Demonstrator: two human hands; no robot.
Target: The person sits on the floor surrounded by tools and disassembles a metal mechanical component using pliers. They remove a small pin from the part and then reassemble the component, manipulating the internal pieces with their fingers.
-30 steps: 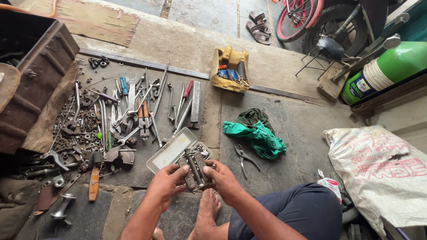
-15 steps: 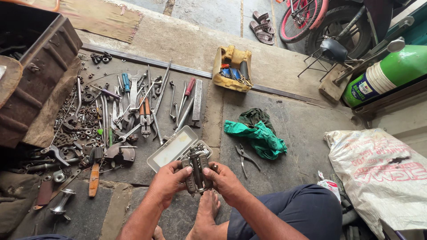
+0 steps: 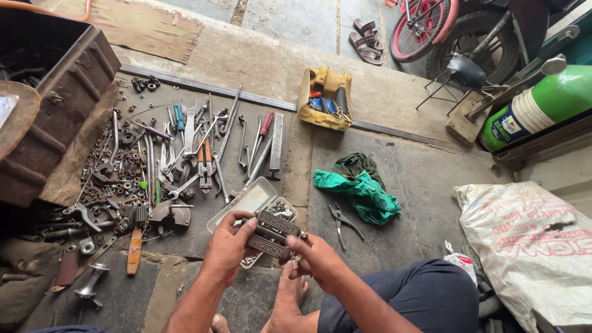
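My left hand [image 3: 229,245] and my right hand [image 3: 314,258] together hold a grey metal bicycle pedal [image 3: 273,233] low in the middle of the view, above the stone floor. The left fingers grip its near-left end, the right fingers its right end. Just behind the pedal lies an open clear plastic box [image 3: 248,201] with small metal parts [image 3: 282,210] in it. My bare feet [image 3: 288,302] show under the hands.
Many wrenches, screwdrivers, nuts and washers [image 3: 172,154] lie spread at left beside a rusty metal box [image 3: 49,98]. Pliers [image 3: 343,221] and a green rag [image 3: 364,192] lie at right. A yellow container [image 3: 325,97], white sack [image 3: 530,246], green cylinder [image 3: 542,105] and bicycle wheel [image 3: 425,24] stand around.
Both hands have turned the pedal from upright to lying crosswise between them. The view has shifted slightly.
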